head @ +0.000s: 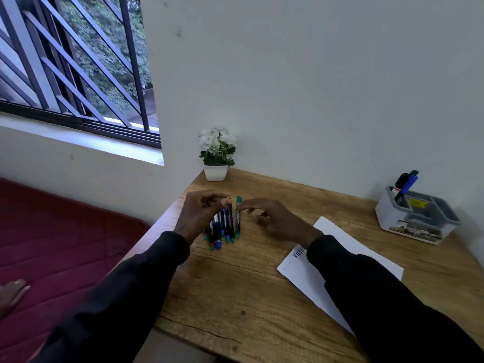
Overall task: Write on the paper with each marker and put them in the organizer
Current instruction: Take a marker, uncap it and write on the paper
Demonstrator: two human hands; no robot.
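Directly in front of the flower pot (215, 172), on the person's side of it, the marker pile (222, 229) lies on the desk (235, 297) with the barrels roughly parallel. The step in hand appears to be picking one marker from this pile for writing.

The left hand (201, 213) sits over the part of the pile left of the pot. Its fingers are curled, and thumb and fingertips pinch the pot-facing end of the blue-ended marker (229, 221). The right hand (275, 221) reaches in from right of the pot with fingers loosely spread and holds nothing. Its forefinger tip lies just beside the green-capped marker (238, 218); contact cannot be confirmed.

Recommended procedure: lift a single barrel clear by one end so that the neighbours do not roll, then pass it to the writing hand before uncapping.

The paper (298, 273) lies well right of the pot and nearer the person, partly under the right sleeve, with some writing on it. The organizer (382, 216) stands far right of the pot near the wall, with several markers upright in one compartment.
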